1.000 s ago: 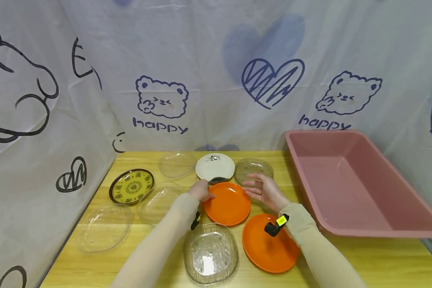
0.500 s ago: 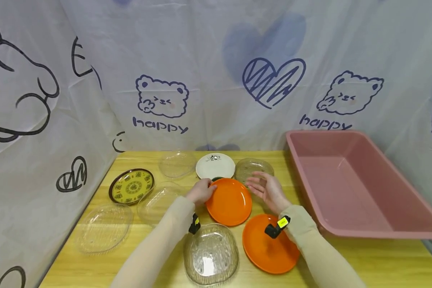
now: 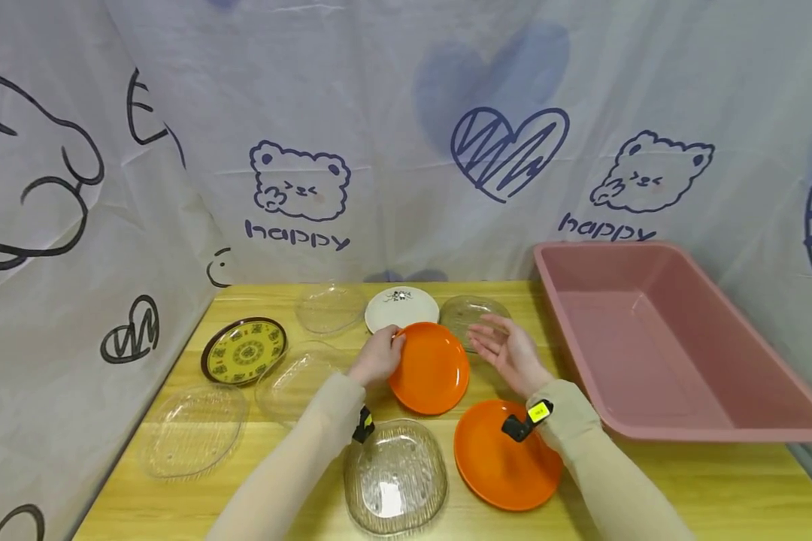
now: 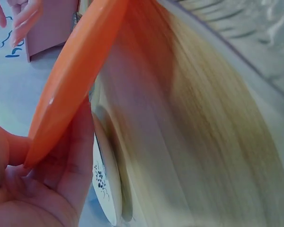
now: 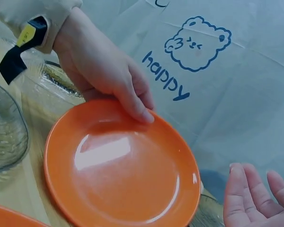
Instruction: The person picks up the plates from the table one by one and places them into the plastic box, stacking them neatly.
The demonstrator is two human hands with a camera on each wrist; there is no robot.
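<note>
My left hand (image 3: 379, 356) pinches the far left rim of a shiny orange plate (image 3: 431, 370), thumb on its face and fingers beneath. In the left wrist view the plate (image 4: 75, 75) is raised off the wood and tilted. To its right my right hand (image 3: 511, 355) hovers with loosely spread fingers, holding nothing, over a greyish clear plate (image 3: 470, 312). Behind the held plate lies a white plate (image 3: 401, 306) with a small dark floral print, its front edge partly hidden. A second orange plate (image 3: 497, 466) lies flat below my right wrist.
A large pink basin (image 3: 649, 353) stands at the right. A ribbed clear plate (image 3: 394, 481) lies in front. Leftward are a yellow plate (image 3: 240, 352) with a dark rim and several clear plates. A printed curtain (image 3: 406, 150) hangs behind the table.
My left hand has raised the orange plate off the table and shifted it slightly toward the back, tilting it and covering the green item beneath. The right hand has moved slightly right.
</note>
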